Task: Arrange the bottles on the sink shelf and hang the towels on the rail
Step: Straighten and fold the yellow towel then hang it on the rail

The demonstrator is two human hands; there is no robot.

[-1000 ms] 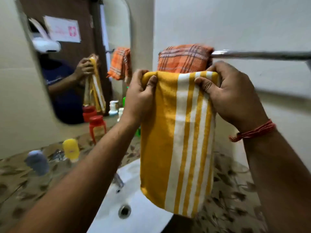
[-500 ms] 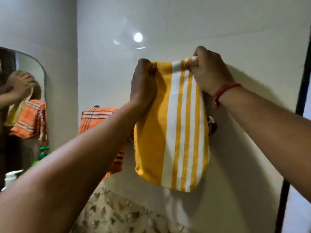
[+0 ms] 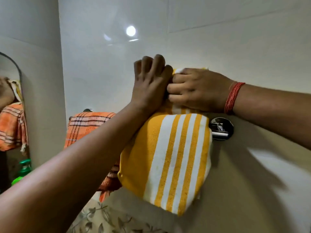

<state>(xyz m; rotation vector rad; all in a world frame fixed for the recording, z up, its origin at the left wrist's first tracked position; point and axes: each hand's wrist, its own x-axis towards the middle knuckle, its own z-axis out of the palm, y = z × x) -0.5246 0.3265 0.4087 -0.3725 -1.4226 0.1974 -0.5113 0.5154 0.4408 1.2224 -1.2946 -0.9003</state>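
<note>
A yellow towel with white stripes (image 3: 170, 158) lies folded over the chrome rail, its front half hanging down. The rail shows only at its right wall bracket (image 3: 220, 128). Above the rail, the towel's other end runs up to both hands near the wall. My left hand (image 3: 150, 83) has its fingers curled at that end's left side, and the towel there is hidden behind it. My right hand (image 3: 198, 89), a red thread on its wrist, grips the upper edge. An orange checked towel (image 3: 87, 126) hangs on the rail to the left.
A mirror (image 3: 11, 115) on the left wall reflects the orange towel and a hand. A green bottle (image 3: 23, 170) stands at the mirror's lower edge. The leaf-patterned counter (image 3: 107, 221) lies below. Glossy white wall tiles fill the back.
The yellow towel went from hanging in front of the rail, up against the wall, and now lies folded over the rail. Both hands came close together above it.
</note>
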